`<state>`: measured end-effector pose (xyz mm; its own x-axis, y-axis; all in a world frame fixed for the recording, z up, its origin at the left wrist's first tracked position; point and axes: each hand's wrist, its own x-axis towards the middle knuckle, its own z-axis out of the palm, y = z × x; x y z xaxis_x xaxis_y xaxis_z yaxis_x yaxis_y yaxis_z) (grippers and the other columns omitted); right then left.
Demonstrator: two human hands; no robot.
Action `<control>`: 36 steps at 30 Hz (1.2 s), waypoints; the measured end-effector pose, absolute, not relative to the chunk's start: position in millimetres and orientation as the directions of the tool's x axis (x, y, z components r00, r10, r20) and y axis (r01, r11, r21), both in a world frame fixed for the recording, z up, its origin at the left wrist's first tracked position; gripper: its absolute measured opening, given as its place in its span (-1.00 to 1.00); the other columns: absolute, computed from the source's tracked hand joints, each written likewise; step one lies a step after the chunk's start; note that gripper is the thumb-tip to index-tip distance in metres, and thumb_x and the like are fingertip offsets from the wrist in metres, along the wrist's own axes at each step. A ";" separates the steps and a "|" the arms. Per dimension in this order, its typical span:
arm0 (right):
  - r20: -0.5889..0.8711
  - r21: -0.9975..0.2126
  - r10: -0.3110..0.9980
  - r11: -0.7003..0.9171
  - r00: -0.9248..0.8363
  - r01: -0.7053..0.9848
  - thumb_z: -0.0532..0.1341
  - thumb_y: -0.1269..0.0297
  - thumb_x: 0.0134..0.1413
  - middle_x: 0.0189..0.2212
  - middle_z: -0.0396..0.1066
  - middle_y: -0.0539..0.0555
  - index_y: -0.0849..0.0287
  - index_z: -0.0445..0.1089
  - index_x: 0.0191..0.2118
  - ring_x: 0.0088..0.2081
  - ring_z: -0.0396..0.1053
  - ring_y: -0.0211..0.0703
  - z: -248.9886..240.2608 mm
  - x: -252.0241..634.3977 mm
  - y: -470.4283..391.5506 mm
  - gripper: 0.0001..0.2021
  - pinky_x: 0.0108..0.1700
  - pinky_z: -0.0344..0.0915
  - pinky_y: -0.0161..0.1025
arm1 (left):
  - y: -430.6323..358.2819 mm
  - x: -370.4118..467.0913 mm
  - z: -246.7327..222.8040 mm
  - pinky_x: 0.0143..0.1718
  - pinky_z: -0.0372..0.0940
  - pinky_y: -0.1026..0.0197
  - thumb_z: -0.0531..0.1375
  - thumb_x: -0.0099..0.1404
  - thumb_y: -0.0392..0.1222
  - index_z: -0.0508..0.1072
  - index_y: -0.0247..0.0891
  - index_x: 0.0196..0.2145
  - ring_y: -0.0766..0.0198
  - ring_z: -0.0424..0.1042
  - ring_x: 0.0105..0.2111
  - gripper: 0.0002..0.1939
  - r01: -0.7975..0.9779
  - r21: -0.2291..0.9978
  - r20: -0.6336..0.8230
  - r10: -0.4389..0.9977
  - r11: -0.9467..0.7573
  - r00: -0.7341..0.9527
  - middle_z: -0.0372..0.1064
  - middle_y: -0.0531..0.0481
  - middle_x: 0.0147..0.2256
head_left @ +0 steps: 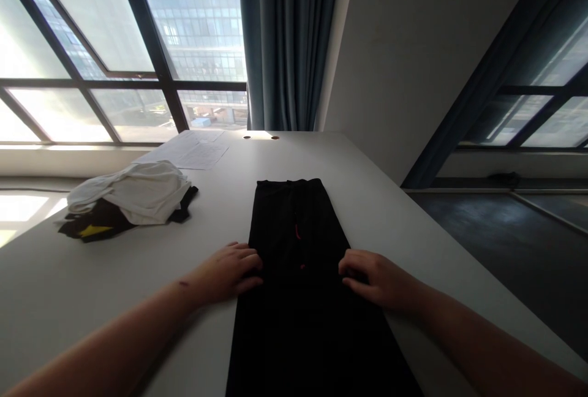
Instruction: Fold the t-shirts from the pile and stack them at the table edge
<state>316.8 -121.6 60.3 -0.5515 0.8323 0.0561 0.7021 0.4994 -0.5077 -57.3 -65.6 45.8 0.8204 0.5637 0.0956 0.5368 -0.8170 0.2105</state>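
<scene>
Both hands [236,269] touch black garment [298,225] — lying flat.

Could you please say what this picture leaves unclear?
Head view: near end of black garment, cut off by bottom edge.
Head view: any pinch by left hand or right hand, hidden by fingers.
Head view: shape of dark cloth, partly covered by white cloth.
Head view: print on papers, too small.

Left forearm, entering from the lower left corner, with a small dark mark near the wrist; left hand [234,271] palm down at centre, fingers curled toward the right. Right forearm, rising from the lower right corner; right hand [370,274] right of centre, fingers bent inward, the thumb set below and apart from them.
</scene>
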 end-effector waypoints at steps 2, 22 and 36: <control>0.068 -0.513 0.828 0.507 -0.556 0.692 0.18 0.34 0.20 -0.29 0.43 0.06 0.14 0.42 -0.22 -0.28 0.38 -0.15 56.3 317.2 -120.0 -0.92 -0.19 0.30 -0.21 | -63.6 -55.4 42.5 0.00 0.30 0.09 0.12 0.51 -0.11 0.46 -0.17 -0.20 0.17 0.44 -0.21 -0.84 0.503 0.227 0.121 0.536 -0.834 0.835 0.45 0.00 -0.27; 0.194 -0.557 0.976 0.196 -0.103 0.807 0.07 0.12 0.43 0.18 0.47 0.16 0.08 0.49 0.21 0.24 0.37 0.14 7.7 320.0 111.0 -0.59 0.34 0.18 0.08 | 150.7 3.7 13.2 0.28 0.20 -0.07 0.11 0.47 -0.02 0.54 -0.13 0.10 -0.02 0.40 0.19 -0.63 0.769 0.491 0.225 0.913 -0.409 0.342 0.48 -0.11 0.14; 0.575 -0.728 0.799 0.402 0.177 0.555 0.23 0.12 0.17 -0.35 0.55 0.07 0.15 0.60 0.00 -0.33 0.44 -0.09 28.0 317.0 86.2 -0.64 -0.13 0.43 -0.10 | 122.7 9.1 50.2 0.09 0.35 0.00 0.23 0.32 -0.22 0.48 -0.17 -0.07 0.11 0.49 -0.08 -0.79 0.525 0.674 0.542 0.831 -0.520 0.126 0.52 -0.03 -0.09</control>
